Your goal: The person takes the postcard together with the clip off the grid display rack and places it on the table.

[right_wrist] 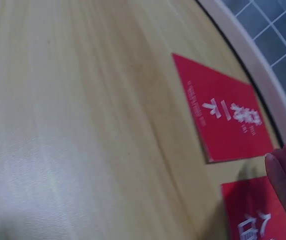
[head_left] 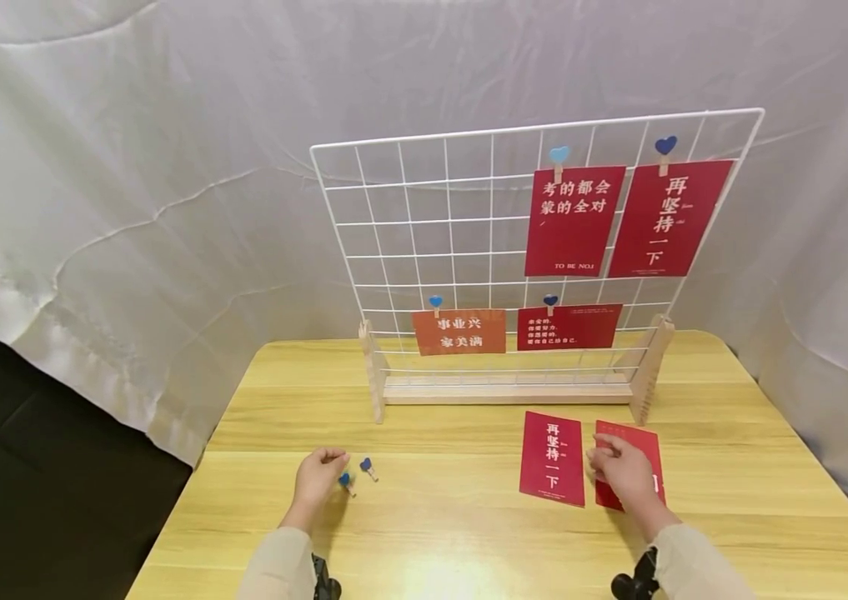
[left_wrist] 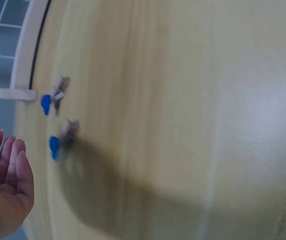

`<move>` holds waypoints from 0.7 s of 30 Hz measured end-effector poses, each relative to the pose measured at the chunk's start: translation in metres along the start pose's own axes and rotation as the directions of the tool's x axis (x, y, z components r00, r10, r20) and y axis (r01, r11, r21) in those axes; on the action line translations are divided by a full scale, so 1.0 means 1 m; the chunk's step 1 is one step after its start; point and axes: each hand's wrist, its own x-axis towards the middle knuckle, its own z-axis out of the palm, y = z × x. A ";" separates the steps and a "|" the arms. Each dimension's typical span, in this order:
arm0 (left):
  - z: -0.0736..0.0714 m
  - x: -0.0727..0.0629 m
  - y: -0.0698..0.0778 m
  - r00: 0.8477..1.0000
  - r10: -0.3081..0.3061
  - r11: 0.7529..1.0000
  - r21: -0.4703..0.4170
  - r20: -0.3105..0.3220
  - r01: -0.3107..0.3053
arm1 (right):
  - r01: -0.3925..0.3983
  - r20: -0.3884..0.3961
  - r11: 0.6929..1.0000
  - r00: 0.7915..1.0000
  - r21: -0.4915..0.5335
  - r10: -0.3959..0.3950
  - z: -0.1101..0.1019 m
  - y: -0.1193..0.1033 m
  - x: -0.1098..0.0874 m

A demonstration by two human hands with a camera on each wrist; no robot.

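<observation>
My left hand (head_left: 318,477) hovers at the left of the table, fingers loosely bent and holding nothing. Just right of it lie two small wooden clips with blue hearts, the nearer clip (head_left: 346,483) and the farther clip (head_left: 368,468); the left wrist view shows the hand (left_wrist: 8,185) apart from both. Over the right-hand red card (head_left: 644,442) is my right hand (head_left: 626,475), covering part of it; whether it touches the card cannot be told. Nothing shows between its fingers. Beside that card lies another red card (head_left: 553,458) with white characters.
A white wire grid (head_left: 469,200) stands on a wooden base (head_left: 506,392) at the table's back. Clipped to it are two upright red cards at upper right, an orange card (head_left: 461,333) and a wide red card (head_left: 569,327) lower down. Pale cloth (head_left: 168,167) hangs around the table.
</observation>
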 end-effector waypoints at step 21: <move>0.000 0.016 0.106 0.965 0.257 0.963 -0.101 0.060 -0.250 | 0.344 -0.121 0.927 0.937 0.148 -0.329 -0.022 0.061 0.132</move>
